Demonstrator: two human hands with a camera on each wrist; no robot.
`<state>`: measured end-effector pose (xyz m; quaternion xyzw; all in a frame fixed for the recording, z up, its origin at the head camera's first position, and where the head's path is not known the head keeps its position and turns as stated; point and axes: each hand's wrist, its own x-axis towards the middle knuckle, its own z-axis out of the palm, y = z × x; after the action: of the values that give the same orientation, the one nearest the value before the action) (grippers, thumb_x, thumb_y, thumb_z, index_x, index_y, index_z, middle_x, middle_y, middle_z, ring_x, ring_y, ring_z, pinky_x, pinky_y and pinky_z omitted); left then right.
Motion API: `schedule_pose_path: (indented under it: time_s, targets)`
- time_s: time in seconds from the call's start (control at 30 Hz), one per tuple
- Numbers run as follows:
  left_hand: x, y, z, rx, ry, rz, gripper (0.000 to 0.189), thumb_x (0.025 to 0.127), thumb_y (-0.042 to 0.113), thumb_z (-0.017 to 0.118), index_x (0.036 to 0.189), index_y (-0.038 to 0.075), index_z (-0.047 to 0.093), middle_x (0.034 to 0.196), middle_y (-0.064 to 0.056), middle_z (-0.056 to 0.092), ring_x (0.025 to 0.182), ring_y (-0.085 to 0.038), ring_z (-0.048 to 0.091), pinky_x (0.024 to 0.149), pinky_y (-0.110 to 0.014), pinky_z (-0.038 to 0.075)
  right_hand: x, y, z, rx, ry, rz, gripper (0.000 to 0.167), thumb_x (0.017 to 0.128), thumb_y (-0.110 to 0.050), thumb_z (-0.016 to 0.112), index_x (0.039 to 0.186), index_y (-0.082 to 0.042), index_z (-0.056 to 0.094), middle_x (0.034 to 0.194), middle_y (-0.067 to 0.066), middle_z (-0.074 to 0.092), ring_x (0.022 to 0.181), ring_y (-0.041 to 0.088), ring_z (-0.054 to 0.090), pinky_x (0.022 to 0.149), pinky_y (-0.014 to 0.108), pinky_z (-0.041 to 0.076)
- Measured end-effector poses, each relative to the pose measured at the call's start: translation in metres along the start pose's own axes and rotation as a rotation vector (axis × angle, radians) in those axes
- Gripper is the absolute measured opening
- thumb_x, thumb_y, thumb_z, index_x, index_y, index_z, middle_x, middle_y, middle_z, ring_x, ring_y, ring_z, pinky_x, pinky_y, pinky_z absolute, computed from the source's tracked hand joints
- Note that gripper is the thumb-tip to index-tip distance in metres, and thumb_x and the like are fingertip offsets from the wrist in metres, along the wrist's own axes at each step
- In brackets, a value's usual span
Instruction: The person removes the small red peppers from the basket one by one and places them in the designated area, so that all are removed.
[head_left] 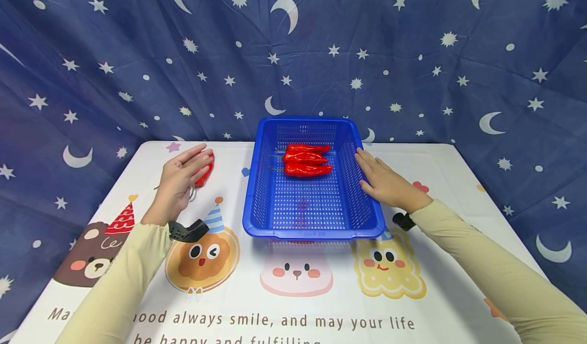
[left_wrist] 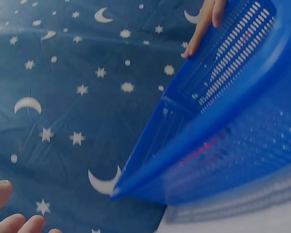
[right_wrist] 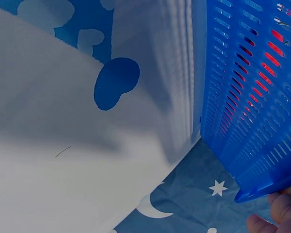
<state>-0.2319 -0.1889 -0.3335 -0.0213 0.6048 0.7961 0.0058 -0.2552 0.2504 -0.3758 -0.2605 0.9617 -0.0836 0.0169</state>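
Observation:
My right hand (head_left: 385, 183) rests on the right rim of a blue plastic basket (head_left: 300, 233), its fingers fairly straight. In the left wrist view, fingers (left_wrist: 203, 29) of that hand lie along the far rim. Three shiny red peppers (head_left: 308, 169) with thin green stems lie side by side inside the basket, toward its back. Left of the basket, my left hand (head_left: 179, 181) has its fingers extended. Behind or under it shows part of a glossy red thing (head_left: 208, 170), mostly hidden by the hand. The left wrist view shows nothing between that hand's fingertips (left_wrist: 31, 223).
A white tablecloth (head_left: 220, 303) with cartoon prints and lettering covers the table. Behind it hangs a dark blue curtain (head_left: 321, 99) with moons and stars. Black wrist mounts (head_left: 188, 231) are worn at both wrists.

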Motion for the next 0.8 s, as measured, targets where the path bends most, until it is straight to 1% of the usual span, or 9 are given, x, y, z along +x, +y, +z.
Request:
schedule_pose_path:
  time_s: [0.1,0.17,0.23,0.33,0.4,0.53,0.6,0.77,0.8]
  targets:
    - [0.001,0.003,0.009,0.051,-0.025,-0.002,0.063,0.088,0.012,0.065,0.142,-0.003,0.036,0.104,0.01,0.065,0.094,0.001,0.065,0.092,-0.016,0.048,0.0,0.0,0.001,0.003,0.002,-0.003,0.067,0.096,-0.026,0.039,0.148,0.005,0.01,0.157,0.021,0.006,0.145,0.038,0.009,0.117,0.057,0.011]
    - [0.002,0.004,0.016,0.078,-0.034,-0.012,0.061,0.088,0.013,0.065,0.142,0.0,0.037,0.109,0.009,0.063,0.101,-0.002,0.063,0.099,-0.02,0.043,0.0,0.001,0.001,0.003,0.002,-0.005,0.067,0.096,-0.026,0.039,0.148,0.005,0.01,0.157,0.022,0.006,0.145,0.038,0.009,0.117,0.057,0.011]
    - [0.003,0.005,0.022,0.102,-0.035,-0.025,0.059,0.089,0.014,0.064,0.141,0.003,0.04,0.113,0.008,0.062,0.102,-0.002,0.062,0.103,-0.024,0.04,0.0,0.001,0.001,0.004,0.002,-0.008,0.067,0.096,-0.026,0.038,0.148,0.005,0.01,0.157,0.022,0.006,0.145,0.037,0.009,0.117,0.057,0.011]
    - [0.005,0.007,0.031,0.117,-0.046,-0.039,0.057,0.089,0.014,0.063,0.141,0.005,0.041,0.118,0.004,0.06,0.103,-0.003,0.062,0.105,-0.028,0.037,0.0,0.002,0.002,0.003,0.003,-0.01,0.067,0.096,-0.026,0.038,0.148,0.005,0.01,0.157,0.022,0.006,0.145,0.038,0.01,0.117,0.057,0.011]
    - [0.006,0.008,0.037,0.13,-0.059,-0.038,0.056,0.09,0.014,0.062,0.141,0.004,0.041,0.124,0.0,0.059,0.1,-0.001,0.062,0.106,-0.028,0.037,0.0,0.002,0.002,0.003,0.004,-0.011,0.067,0.096,-0.027,0.038,0.148,0.005,0.01,0.157,0.022,0.006,0.145,0.038,0.01,0.117,0.057,0.011]
    - [0.011,0.009,0.048,0.149,-0.078,-0.033,0.053,0.091,0.011,0.06,0.14,0.004,0.041,0.134,-0.008,0.054,0.102,-0.002,0.062,0.108,-0.029,0.036,0.0,0.002,0.002,0.002,0.01,-0.013,0.067,0.096,-0.027,0.038,0.148,0.005,0.01,0.157,0.021,0.007,0.145,0.038,0.01,0.117,0.057,0.012]
    - [0.014,0.009,0.054,0.16,-0.081,-0.033,0.052,0.091,0.01,0.059,0.14,0.004,0.042,0.136,-0.01,0.052,0.106,-0.004,0.061,0.109,-0.029,0.036,0.0,0.002,0.002,0.001,0.01,-0.01,0.068,0.096,-0.027,0.038,0.148,0.004,0.01,0.157,0.021,0.007,0.145,0.038,0.01,0.117,0.057,0.012]
    - [0.02,0.005,0.068,0.213,-0.091,-0.021,0.05,0.092,0.011,0.058,0.14,0.005,0.043,0.141,-0.015,0.048,0.125,-0.019,0.052,0.108,-0.03,0.038,0.0,0.001,0.002,0.007,0.008,0.001,0.068,0.096,-0.028,0.039,0.149,0.003,0.009,0.157,0.02,0.006,0.145,0.037,0.009,0.117,0.057,0.011]
    - [0.022,0.004,0.071,0.233,-0.092,-0.017,0.05,0.092,0.012,0.058,0.14,0.006,0.043,0.141,-0.015,0.048,0.126,-0.021,0.051,0.108,-0.03,0.038,0.0,0.001,0.002,0.007,0.006,0.004,0.068,0.096,-0.028,0.039,0.149,0.003,0.009,0.158,0.02,0.006,0.146,0.037,0.008,0.117,0.057,0.011]
